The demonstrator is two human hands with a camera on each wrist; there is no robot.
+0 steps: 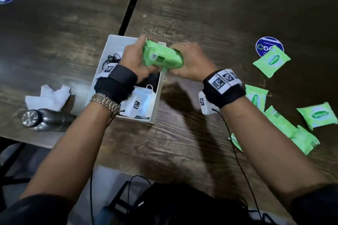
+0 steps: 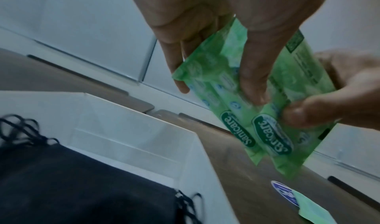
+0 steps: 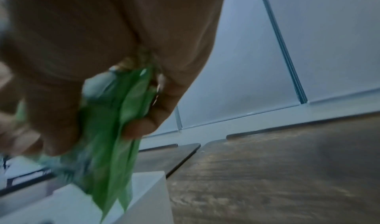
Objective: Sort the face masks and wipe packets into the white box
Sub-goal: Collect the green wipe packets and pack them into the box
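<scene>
Both hands hold a small stack of green wipe packets [image 1: 161, 57] over the far right corner of the white box [image 1: 158, 97]. My left hand [image 1: 135, 60] grips the stack's left end and my right hand [image 1: 192, 62] its right end. The left wrist view shows two packets [image 2: 242, 113] side by side, with my left fingers [image 2: 255, 74] across them and the right thumb [image 2: 304, 113] pinching. The right wrist view shows the packets [image 3: 115, 130] blurred in the right hand's grip. Black masks [image 1: 153, 80] and a white mask [image 1: 144, 97] lie in the box. Several loose packets [image 1: 271, 63] lie at the right.
A steel bottle [image 1: 45, 119] lies on its side left of the box, beside crumpled white tissue [image 1: 48, 97]. A round blue sticker [image 1: 268, 45] sits at the far right. A dark seam [image 1: 131, 2] splits the wooden tabletop. Thin cables trail from my wrists over the near edge.
</scene>
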